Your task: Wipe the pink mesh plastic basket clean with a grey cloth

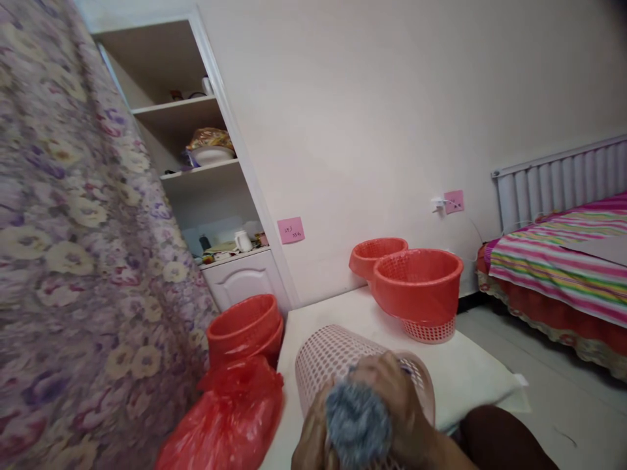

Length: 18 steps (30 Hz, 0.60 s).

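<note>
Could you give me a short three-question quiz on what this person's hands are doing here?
1. True or false: the pink mesh basket lies on its side.
2. What do the hands press against the basket? A) grey fluffy cloth B) a sponge C) a brush
3. How many red baskets stand on the white surface behind it?

Key:
1. True.
2. A: the grey fluffy cloth, between the left hand and the right hand.
3. Two red baskets, side by side.
</note>
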Available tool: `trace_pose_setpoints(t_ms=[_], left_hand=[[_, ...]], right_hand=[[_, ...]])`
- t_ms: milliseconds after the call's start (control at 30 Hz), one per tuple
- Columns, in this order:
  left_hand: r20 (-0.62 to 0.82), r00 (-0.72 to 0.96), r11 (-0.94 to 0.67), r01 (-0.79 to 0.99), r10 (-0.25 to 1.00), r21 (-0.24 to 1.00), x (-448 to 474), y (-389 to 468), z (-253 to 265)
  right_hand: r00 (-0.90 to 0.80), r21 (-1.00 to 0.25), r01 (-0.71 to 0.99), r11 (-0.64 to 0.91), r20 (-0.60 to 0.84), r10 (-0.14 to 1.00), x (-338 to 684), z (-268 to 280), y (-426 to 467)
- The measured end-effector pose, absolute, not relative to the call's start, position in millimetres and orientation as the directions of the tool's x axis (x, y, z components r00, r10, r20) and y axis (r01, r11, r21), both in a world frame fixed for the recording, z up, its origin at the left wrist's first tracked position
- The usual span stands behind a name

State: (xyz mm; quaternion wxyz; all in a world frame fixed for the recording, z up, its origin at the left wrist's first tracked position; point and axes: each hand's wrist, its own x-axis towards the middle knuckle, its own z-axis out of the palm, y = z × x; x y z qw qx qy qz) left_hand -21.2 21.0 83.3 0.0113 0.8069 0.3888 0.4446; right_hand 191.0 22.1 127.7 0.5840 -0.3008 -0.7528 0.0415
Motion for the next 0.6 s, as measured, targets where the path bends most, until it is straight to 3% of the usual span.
trace_pose_setpoints(t_ms=[67, 133, 200, 267, 333, 400, 500, 600], left_hand=[[0.685, 0.314, -0.688, 0.621, 0.658, 0.376, -21.2, 21.0, 90.0], [0.663, 0.369, -0.709, 0.608, 0.651, 0.357, -20.6, 21.4, 95.7], [0.633, 0.459, -0.746, 0.592, 0.624, 0.306, -19.7, 22.1, 99.6], [0.597, 0.526, -0.764, 0.594, 0.606, 0.251, -19.3, 22.9, 99.5], [0.577, 0.544, -0.761, 0.605, 0.609, 0.233, -19.7, 23.8, 94.1], [0.579, 0.541, -0.764, 0.596, 0.610, 0.249, -20.1, 23.6, 85.1], [0.631, 0.473, -0.755, 0.585, 0.615, 0.298, -19.9, 17.9, 75.1], [0.641, 0.435, -0.727, 0.619, 0.633, 0.297, -21.8, 6.4, 79.4]], right_hand=[[-0.279, -0.340, 0.424, 0.839, 0.833, 0.478, 180.4, 138.9, 11.3], [-0.265, -0.345, 0.459, 0.819, 0.826, 0.496, 180.6, 137.5, 11.6], [-0.149, -0.393, 0.495, 0.775, 0.840, 0.522, 192.2, 122.7, 22.1], [0.060, -0.527, 0.467, 0.710, 0.820, 0.570, 211.1, 97.2, 37.3], [0.328, -0.755, 0.263, 0.601, 0.656, 0.680, 230.7, 66.1, 49.5], [0.450, -0.852, 0.159, 0.499, 0.513, 0.731, 245.0, 35.6, 54.0], [0.575, -0.920, 0.067, 0.387, 0.353, 0.738, 251.5, 2.0, 47.9], [0.624, -0.928, -0.004, 0.372, 0.288, 0.727, 245.9, -8.1, 41.7]])
